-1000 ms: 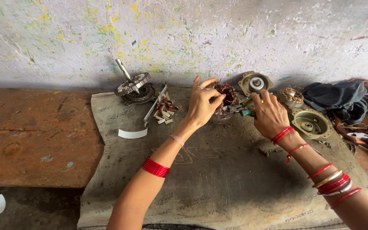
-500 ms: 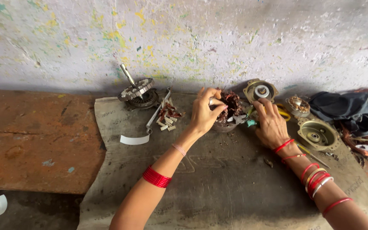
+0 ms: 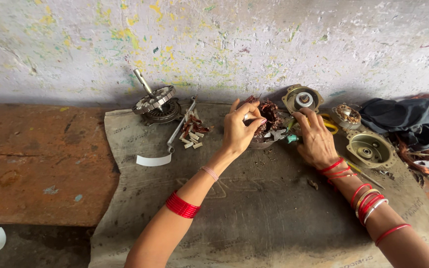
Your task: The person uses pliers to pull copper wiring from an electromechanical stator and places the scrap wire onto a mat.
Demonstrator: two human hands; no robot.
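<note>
The motor coil [image 3: 268, 115], a round lump of brown copper wire, sits on the grey cloth [image 3: 254, 208] between both hands. The left hand [image 3: 239, 130] has its fingers curled around the coil's near side and touches it. The right hand [image 3: 316, 139] lies flat just beside the coil, fingers spread, holding nothing that shows. A round metal cover [image 3: 371, 149] lies to the right of that hand. A toothed rotor [image 3: 156, 101] stands well off to the left.

Bare forearms, stacked red bangles on both, a pale thread bracelet at the left wrist.
</note>
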